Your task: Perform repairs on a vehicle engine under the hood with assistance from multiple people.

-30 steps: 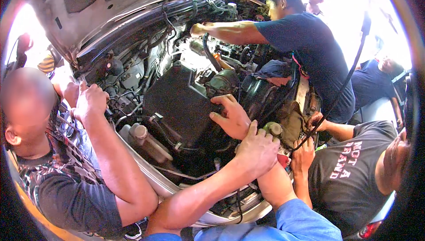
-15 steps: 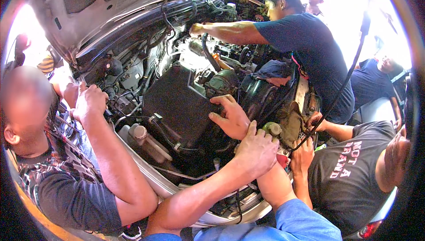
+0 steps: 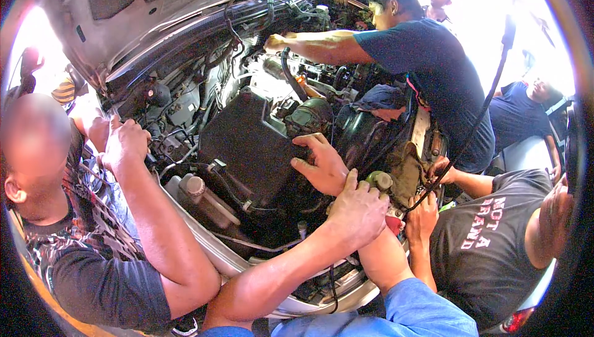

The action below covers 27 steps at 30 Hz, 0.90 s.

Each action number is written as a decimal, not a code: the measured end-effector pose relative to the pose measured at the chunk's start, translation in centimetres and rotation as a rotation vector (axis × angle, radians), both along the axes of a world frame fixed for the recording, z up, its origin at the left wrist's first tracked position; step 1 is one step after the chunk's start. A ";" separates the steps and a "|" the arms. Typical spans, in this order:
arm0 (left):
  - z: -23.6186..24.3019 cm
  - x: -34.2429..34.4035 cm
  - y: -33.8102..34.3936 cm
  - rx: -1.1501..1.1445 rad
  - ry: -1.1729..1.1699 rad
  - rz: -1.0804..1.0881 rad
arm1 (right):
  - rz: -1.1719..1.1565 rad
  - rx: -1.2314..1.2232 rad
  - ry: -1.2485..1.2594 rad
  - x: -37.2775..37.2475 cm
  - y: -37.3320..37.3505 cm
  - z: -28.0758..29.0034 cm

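My left hand (image 3: 362, 213) crosses over my right forearm, its fingers wrapped round it just behind the wrist. Beyond it, my right hand (image 3: 322, 167) holds nothing. Its thumb and index finger are apart, and the other fingers are partly hidden. The right fingertips are at the right edge of a large black plastic engine cover or air box (image 3: 241, 142); I cannot tell whether they touch it. A round olive-green cap (image 3: 380, 180) is just right of my wrists. Behind my right hand is a dark round hose or duct (image 3: 309, 116).
A pale fluid tank (image 3: 210, 198) stands at the bay's front left. On the left, a co-worker's fist (image 3: 127, 142) reaches in. Another leans in from the right (image 3: 427, 71); a third works beside a brown cloth (image 3: 408, 173). A black cable (image 3: 482, 114) hangs at right under the raised hood (image 3: 124, 18).
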<state>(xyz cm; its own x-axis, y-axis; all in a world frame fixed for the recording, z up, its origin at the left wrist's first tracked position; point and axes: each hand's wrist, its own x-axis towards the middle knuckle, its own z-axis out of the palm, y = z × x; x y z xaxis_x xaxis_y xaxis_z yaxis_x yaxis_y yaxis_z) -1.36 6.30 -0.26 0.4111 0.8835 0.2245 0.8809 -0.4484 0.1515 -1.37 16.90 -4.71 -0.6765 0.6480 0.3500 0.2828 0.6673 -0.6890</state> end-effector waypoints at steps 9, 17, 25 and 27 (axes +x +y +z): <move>0.0 0.1 -0.1 0.013 -0.004 0.002 | 0.004 0.010 0.003 0.0 -0.2 0.2; 0.2 0.0 -0.2 0.007 -0.003 -0.002 | 0.028 0.024 0.031 0.1 -0.2 0.1; 0.3 -0.1 -0.2 0.011 0.031 0.001 | 0.007 0.008 0.035 -0.1 -0.2 -0.2; 0.3 -0.2 -0.2 0.026 -0.001 -0.012 | 0.007 -0.007 0.042 0.0 -0.1 -0.3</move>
<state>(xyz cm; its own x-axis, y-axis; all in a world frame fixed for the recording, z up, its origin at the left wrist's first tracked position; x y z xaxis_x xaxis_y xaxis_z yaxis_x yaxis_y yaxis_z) -1.51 6.09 0.06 0.4211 0.8726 0.2474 0.8755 -0.4623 0.1403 -1.37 16.75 -5.06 -0.6657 0.6461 0.3734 0.2491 0.6641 -0.7049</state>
